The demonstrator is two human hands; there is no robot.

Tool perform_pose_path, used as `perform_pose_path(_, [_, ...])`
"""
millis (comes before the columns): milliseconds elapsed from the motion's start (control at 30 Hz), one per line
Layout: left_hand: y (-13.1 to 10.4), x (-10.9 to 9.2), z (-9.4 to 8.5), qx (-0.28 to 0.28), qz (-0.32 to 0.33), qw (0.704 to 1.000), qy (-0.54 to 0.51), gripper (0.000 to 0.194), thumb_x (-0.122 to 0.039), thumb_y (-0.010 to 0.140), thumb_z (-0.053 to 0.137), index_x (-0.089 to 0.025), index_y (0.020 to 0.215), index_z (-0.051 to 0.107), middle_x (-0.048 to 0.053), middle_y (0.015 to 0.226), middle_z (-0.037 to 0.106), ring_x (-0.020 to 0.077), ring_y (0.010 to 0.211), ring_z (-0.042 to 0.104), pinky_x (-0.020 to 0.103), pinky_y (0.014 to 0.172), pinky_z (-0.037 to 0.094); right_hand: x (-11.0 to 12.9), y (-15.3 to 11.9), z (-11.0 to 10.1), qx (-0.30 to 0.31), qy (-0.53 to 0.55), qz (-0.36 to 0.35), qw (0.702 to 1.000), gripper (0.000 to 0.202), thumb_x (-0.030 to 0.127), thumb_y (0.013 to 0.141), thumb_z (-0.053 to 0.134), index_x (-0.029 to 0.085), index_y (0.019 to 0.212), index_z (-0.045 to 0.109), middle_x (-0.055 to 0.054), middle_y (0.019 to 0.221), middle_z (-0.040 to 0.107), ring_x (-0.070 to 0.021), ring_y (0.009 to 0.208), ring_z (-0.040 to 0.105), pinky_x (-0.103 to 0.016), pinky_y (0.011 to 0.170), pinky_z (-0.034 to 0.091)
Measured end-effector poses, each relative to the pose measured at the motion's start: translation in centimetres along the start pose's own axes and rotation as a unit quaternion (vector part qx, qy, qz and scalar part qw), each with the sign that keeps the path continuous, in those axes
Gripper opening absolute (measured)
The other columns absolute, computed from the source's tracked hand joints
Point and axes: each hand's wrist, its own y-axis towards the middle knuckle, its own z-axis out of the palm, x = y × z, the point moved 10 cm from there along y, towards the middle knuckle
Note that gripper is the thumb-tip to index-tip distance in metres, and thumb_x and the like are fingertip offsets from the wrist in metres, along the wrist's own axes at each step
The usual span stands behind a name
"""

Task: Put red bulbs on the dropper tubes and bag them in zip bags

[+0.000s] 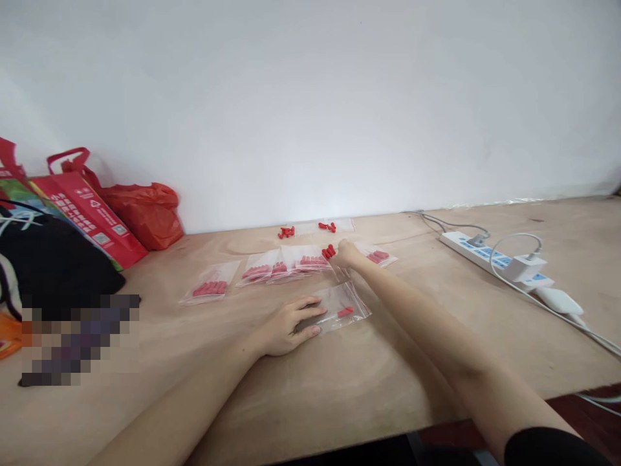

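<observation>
My left hand [291, 323] rests with its fingers apart on the left part of a clear zip bag [330, 301]. A small red piece [345, 311] lies in the right part of that bag. Farther forward, my right hand [347, 254] reaches to several red pieces [328, 251] beside its fingertips; its fingers are bent, and whether they grip a piece is too small to tell. Filled bags of red pieces [257, 272] overlap left of my right hand, and another [381, 257] lies just right of it. Loose red pieces [286, 232] sit near the wall.
At the left stand a red printed bag [92, 217], a red plastic bag [150, 213] and a black bag [53, 265]. A separate filled bag [209, 285] lies left of centre. On the right are a white power strip [478, 252], a charger [524, 268] and cables.
</observation>
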Motion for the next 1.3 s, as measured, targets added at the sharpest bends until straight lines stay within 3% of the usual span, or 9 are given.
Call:
perform_pose_path(167, [0.0,0.1,0.1,-0.004,0.008,1.000,0.000,0.038,-0.037,0.084,0.043,-0.028,0.121,0.047,0.004,0.133,0.039,0.0218,0.121,0.036,0.040,0.101,0.030,-4.1,-2.7,-2.6,-0.003,0.096,0.013,0.995,0.044,0.020,0.070,0.047,0.016,0.111,0.035,0.004,0.059,0.053,-0.0122,0.051,0.054,-0.023,0.049,0.041])
perform_pose_path(267, [0.0,0.2,0.1,-0.002,0.004,1.000,0.002,0.039,-0.038,0.084,0.043,-0.028,0.122,0.045,0.004,0.133,0.039,0.0218,0.122,0.036,0.041,0.101,0.029,-6.9,-5.2,-3.5,-0.049,0.300,0.016,0.953,0.051,0.023,0.067,0.048,0.019,0.113,0.026,0.012,0.049,0.041,-0.0093,0.039,0.045,-0.021,0.042,0.038])
perform_pose_path(400, [0.1,0.0,0.1,0.004,0.004,1.000,0.006,0.043,-0.038,0.084,0.043,-0.025,0.125,0.041,0.006,0.133,0.039,0.0211,0.122,0.035,0.039,0.101,0.029,-9.1,-7.7,-2.8,-0.093,0.428,0.057,0.897,0.064,0.022,0.062,0.052,0.023,0.116,0.018,0.012,0.054,0.045,-0.0094,0.041,0.047,-0.021,0.040,0.039])
perform_pose_path(500, [0.1,-0.2,-0.2,-0.004,0.003,1.000,0.006,0.047,-0.038,0.084,0.044,-0.022,0.128,0.037,0.007,0.132,0.040,0.0208,0.121,0.036,0.038,0.101,0.030,-8.6,-8.5,-1.7,-0.088,0.480,0.064,0.871,0.060,0.022,0.059,0.057,0.025,0.108,0.023,0.012,0.056,0.047,-0.0092,0.044,0.051,-0.023,0.045,0.044])
perform_pose_path(700, [0.0,0.0,-0.3,-0.016,-0.003,1.000,-0.001,0.050,-0.038,0.083,0.045,-0.022,0.129,0.034,0.006,0.131,0.041,0.0220,0.121,0.037,0.039,0.100,0.031,-6.7,-9.8,-0.4,-0.039,0.520,0.032,0.853,0.047,0.036,0.061,0.062,0.024,0.092,0.030,0.008,0.062,0.054,-0.0099,0.054,0.057,-0.026,0.057,0.049])
perform_pose_path(833, [0.1,-0.1,-0.3,-0.014,0.005,1.000,-0.010,0.049,-0.037,0.083,0.045,-0.023,0.129,0.033,0.005,0.132,0.041,0.0217,0.121,0.037,0.038,0.100,0.030,-5.7,-10.6,-0.1,0.025,0.484,-0.003,0.875,0.043,0.046,0.062,0.062,0.021,0.088,0.038,0.008,0.056,0.054,-0.0070,0.042,0.050,-0.021,0.043,0.041])
perform_pose_path(1033, [0.3,-0.2,-0.2,-0.012,0.008,1.000,-0.007,0.050,-0.035,0.083,0.045,-0.023,0.129,0.032,0.004,0.132,0.040,0.0208,0.122,0.035,0.038,0.101,0.029,-4.8,-11.1,0.8,0.119,0.393,-0.016,0.912,0.035,0.041,0.058,0.069,0.016,0.077,0.053,0.007,0.049,0.051,-0.0040,0.037,0.040,-0.017,0.036,0.030])
perform_pose_path(1133, [0.3,-0.2,-0.1,-0.010,0.009,1.000,-0.006,0.049,-0.035,0.083,0.045,-0.023,0.129,0.033,0.004,0.132,0.040,0.0210,0.122,0.035,0.038,0.101,0.029,-4.1,-11.3,1.8,0.185,0.385,-0.035,0.903,0.039,0.044,0.062,0.066,0.015,0.086,0.057,0.007,0.044,0.049,-0.0072,0.040,0.045,-0.020,0.041,0.036])
perform_pose_path(1300, [0.2,-0.2,-0.1,-0.012,0.008,1.000,0.002,0.050,-0.034,0.083,0.045,-0.021,0.130,0.033,0.006,0.132,0.040,0.0210,0.122,0.035,0.037,0.101,0.029,-3.0,-11.0,2.5,0.218,0.407,-0.088,0.883,0.041,0.047,0.066,0.062,0.016,0.092,0.056,0.001,0.068,0.061,-0.0101,0.061,0.055,-0.025,0.062,0.043])
